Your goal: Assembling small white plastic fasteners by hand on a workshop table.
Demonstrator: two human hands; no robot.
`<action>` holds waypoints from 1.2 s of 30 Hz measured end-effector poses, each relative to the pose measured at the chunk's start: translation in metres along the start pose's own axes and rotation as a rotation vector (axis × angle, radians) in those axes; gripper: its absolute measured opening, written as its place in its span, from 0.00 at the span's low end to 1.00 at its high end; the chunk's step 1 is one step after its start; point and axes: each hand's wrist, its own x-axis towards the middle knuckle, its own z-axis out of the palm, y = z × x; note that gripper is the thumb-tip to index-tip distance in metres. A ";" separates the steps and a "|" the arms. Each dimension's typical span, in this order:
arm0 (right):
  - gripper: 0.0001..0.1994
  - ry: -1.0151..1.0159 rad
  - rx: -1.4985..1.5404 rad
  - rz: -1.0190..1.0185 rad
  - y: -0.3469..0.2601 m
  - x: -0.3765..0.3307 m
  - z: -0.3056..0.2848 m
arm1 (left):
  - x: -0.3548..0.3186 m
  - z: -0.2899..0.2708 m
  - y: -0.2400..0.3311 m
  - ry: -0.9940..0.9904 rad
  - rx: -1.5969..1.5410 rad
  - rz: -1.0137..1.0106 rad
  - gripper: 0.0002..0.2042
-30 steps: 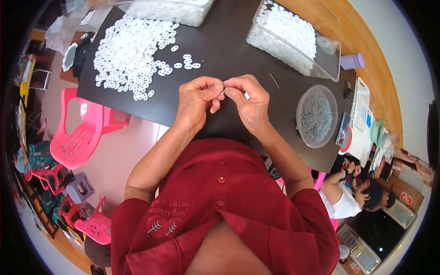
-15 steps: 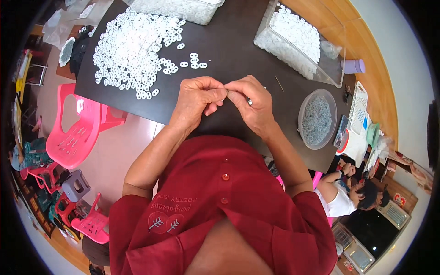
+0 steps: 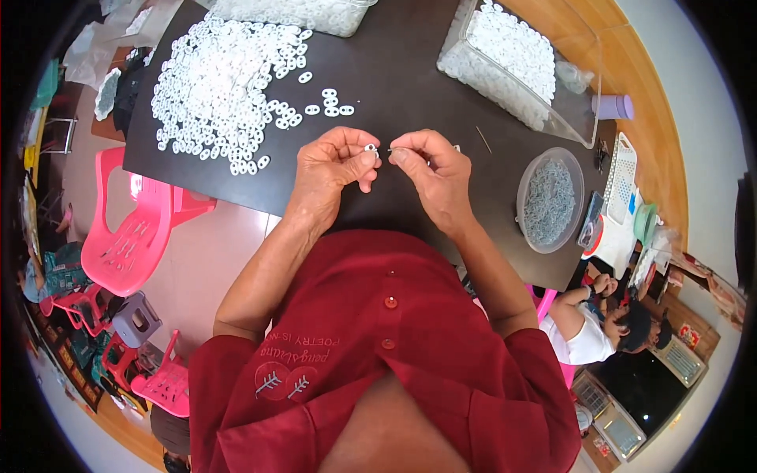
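My left hand (image 3: 331,164) is closed in a pinch on a small white two-holed plastic piece (image 3: 371,147) above the near table edge. Facing it, a short gap away, my right hand (image 3: 432,167) pinches a tiny dark metal piece (image 3: 389,150) between thumb and forefinger. Its exact kind is too small to make out. Beyond my left hand spreads a heap of the same white two-holed pieces (image 3: 217,87), with several lying loose at its edge. To the right of my right hand stands a round clear tub (image 3: 521,225) of small grey metal parts (image 3: 552,201).
A clear bin (image 3: 493,91) of white pieces stands at the far right, another bin (image 3: 339,24) at the back. A thin metal rod (image 3: 483,139) lies on the dark table (image 3: 394,71). A pink chair (image 3: 130,244) is at left; another person (image 3: 587,327) sits at right.
My hands have drawn apart slightly from fingertips touching. The white piece in my left fingers now shows more clearly. The whole view has shifted a little.
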 end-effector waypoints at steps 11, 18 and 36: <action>0.03 -0.040 0.082 -0.046 0.000 0.001 0.015 | -0.008 0.002 0.002 0.053 0.059 0.070 0.03; 0.03 -0.025 0.018 -0.066 0.005 -0.002 0.018 | -0.012 0.005 -0.003 0.115 0.177 0.121 0.03; 0.04 -0.019 0.195 0.059 0.004 -0.007 0.025 | -0.017 0.002 -0.010 0.159 0.312 0.184 0.04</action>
